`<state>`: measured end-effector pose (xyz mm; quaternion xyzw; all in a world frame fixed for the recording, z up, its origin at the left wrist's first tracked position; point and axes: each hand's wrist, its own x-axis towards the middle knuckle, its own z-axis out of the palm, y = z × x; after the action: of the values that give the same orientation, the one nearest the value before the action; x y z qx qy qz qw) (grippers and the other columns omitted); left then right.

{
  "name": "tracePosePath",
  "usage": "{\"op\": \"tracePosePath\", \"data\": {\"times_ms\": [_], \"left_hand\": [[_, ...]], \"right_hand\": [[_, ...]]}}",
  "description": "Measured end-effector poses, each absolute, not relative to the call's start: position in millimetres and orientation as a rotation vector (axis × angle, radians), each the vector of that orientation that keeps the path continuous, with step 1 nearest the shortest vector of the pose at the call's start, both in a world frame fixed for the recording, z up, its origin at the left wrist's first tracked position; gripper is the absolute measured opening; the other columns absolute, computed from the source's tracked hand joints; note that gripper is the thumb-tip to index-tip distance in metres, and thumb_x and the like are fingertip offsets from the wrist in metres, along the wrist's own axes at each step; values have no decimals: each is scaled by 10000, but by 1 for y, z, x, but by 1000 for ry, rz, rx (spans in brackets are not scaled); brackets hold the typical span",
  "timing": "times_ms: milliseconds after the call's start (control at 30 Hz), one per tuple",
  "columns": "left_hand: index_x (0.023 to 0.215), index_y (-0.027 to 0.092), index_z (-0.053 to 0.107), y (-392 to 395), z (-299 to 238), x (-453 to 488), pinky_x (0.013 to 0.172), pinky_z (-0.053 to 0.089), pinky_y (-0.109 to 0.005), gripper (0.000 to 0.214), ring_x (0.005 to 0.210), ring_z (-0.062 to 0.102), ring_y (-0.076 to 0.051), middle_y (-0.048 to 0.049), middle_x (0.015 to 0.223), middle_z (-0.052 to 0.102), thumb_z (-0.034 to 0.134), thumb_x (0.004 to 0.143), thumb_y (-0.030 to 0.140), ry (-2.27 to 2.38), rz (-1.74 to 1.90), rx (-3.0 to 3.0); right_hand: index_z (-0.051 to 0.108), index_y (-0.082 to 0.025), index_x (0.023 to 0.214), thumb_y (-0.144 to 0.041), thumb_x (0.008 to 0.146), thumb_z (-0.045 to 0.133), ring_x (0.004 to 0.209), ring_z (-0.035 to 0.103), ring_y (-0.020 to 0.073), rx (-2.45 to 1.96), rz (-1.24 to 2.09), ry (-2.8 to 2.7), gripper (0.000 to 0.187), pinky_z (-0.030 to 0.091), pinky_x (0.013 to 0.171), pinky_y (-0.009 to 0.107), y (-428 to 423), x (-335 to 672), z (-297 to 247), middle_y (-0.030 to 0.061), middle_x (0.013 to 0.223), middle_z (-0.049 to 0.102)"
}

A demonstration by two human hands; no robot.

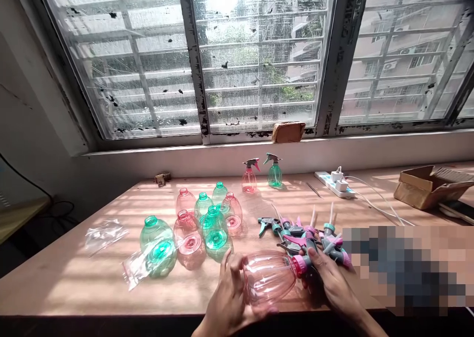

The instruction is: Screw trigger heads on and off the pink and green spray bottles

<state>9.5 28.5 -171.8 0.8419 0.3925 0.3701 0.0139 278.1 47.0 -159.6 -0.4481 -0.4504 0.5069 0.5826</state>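
Note:
A clear pink spray bottle lies tilted on its side near the table's front edge, its neck toward the right. My left hand is closed around its base end. At the neck, my right hand grips a grey and pink trigger spray head, whose pink collar sits against the bottle's mouth. How far the collar is threaded on, I cannot tell. Just behind lies a pile of loose spray heads in grey, pink and green. Several open green bottles and pink bottles stand to the left.
Two bottles with spray heads, one pink and one green, stand at the back. A power strip, a cardboard box, plastic bags and a small metal object lie around. A blurred patch covers the right.

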Motion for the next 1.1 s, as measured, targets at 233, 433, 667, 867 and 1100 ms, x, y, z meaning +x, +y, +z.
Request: {"op": "tracePosePath", "data": {"times_ms": [233, 433, 667, 867, 1100], "left_hand": [[1547, 314, 253, 29, -182, 6, 1217, 331, -742, 984, 1443, 507, -483, -179, 1427, 578, 820, 825, 666, 1224, 1115, 2376], [1346, 193, 595, 32, -161, 2, 1140, 463, -626, 795, 1314, 597, -445, -202, 1336, 678, 332, 979, 847, 1308, 1103, 1806], [1687, 410, 122, 30, -167, 3, 1293, 295, -613, 1035, 1634, 222, -417, -124, 1770, 230, 699, 894, 742, 1127, 1126, 2031], [1662, 434, 243, 31, -170, 3, 1301, 282, -609, 672, 1640, 239, -367, -98, 1796, 160, 576, 1079, 418, 1167, 1038, 2223], [1685, 383, 276, 34, -167, -3, 1268, 314, -657, 786, 1575, 359, -422, -132, 1700, 401, 618, 1013, 604, 1193, 992, 2108]], "right_hand": [[720, -201, 975, -743, 913, 668, 521, 654, 209, -954, 1142, -1058, 548, 485, 468, 297, 46, 281, -172, 18, 631, 687], [711, -212, 947, -696, 932, 684, 581, 660, 195, -810, 1072, -1236, 485, 555, 532, 311, 44, 275, -183, 49, 730, 729], [683, -201, 1023, -669, 926, 711, 583, 695, 205, -904, 1066, -1051, 479, 544, 501, 291, 45, 274, -170, 47, 734, 745], [723, -229, 1086, -739, 867, 720, 635, 747, 272, -973, 1114, -964, 555, 544, 487, 322, 49, 275, -164, 38, 711, 760], [725, -240, 919, -741, 831, 761, 614, 746, 303, -937, 1161, -950, 509, 558, 518, 373, 48, 276, -159, 28, 613, 728]]}}
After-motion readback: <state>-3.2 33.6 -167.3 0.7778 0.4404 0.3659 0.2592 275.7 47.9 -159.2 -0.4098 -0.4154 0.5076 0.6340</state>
